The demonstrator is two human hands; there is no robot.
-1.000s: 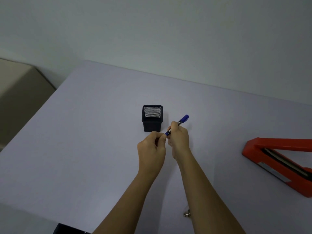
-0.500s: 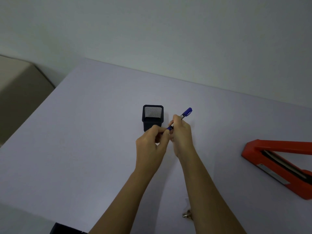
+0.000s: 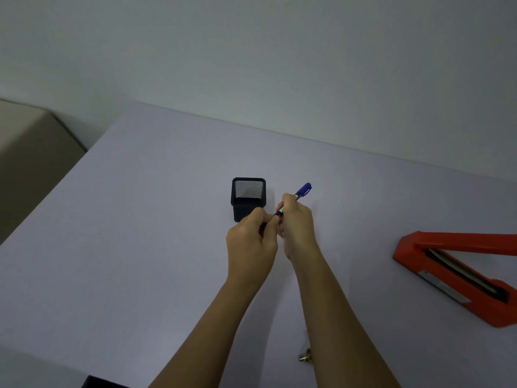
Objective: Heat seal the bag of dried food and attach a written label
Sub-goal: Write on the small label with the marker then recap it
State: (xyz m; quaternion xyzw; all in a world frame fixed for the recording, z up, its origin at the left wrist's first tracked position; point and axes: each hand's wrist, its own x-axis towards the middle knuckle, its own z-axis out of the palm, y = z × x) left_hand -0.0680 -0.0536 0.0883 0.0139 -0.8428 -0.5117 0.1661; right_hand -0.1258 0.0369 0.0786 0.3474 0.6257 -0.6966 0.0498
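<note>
A blue marker pen sits tilted in my right hand, its blue cap end pointing up and to the right. My left hand pinches the pen's lower end at the fingertips, right beside the right hand. Both hands hover over the middle of the pale table, just in front of a black mesh pen cup. The red heat sealer lies with its arm raised at the right edge. No bag or label shows.
A small metal clip-like object lies near the table's front, partly hidden by my right forearm. A beige cabinet stands left of the table. A dark object peeks in at the bottom edge. The wall runs behind the table.
Both hands with the pen rose slightly toward the pen cup, then stayed nearly still. The left fingers closed tighter on the pen's lower end.
</note>
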